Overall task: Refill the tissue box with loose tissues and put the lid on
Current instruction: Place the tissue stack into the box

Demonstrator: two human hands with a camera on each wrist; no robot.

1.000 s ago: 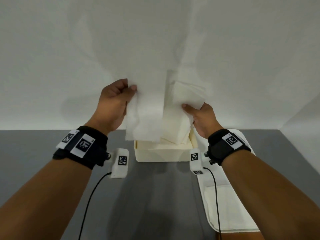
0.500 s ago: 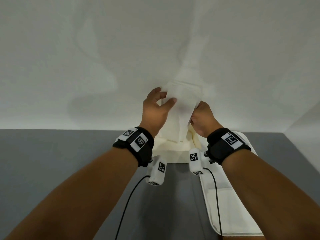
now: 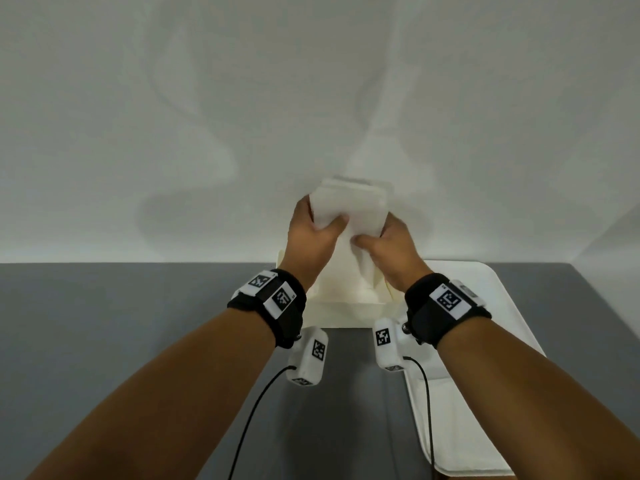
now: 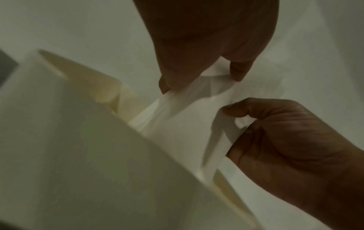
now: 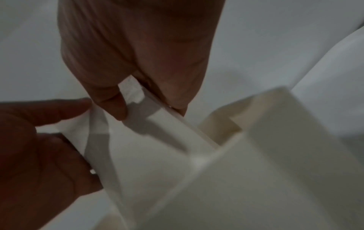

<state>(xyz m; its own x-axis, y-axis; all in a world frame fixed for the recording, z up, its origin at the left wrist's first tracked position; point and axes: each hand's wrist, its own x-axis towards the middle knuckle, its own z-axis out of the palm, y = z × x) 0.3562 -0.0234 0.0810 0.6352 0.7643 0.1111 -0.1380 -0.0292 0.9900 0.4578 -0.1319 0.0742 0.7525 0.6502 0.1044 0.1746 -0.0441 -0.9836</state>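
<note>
Pinching soft folded tissues [image 3: 349, 209] over the cream rectangular box [image 3: 346, 306]

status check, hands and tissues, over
Left hand and right hand both grip tissue stack. Stack above open box. Lid off, right side. Nothing blocking.

**Whites, cream and grey**

I see white tissues [image 3: 349, 211] above a cream box [image 3: 346, 308]. The lid [image 3: 485, 341], lower right of frame, is off-white. The table [image 3: 104, 323] is plain dark grey, the wall [image 3: 311, 98] pale grey-white. My black wristbands [image 3: 277, 306] carry white tags with black square patterns.
</note>
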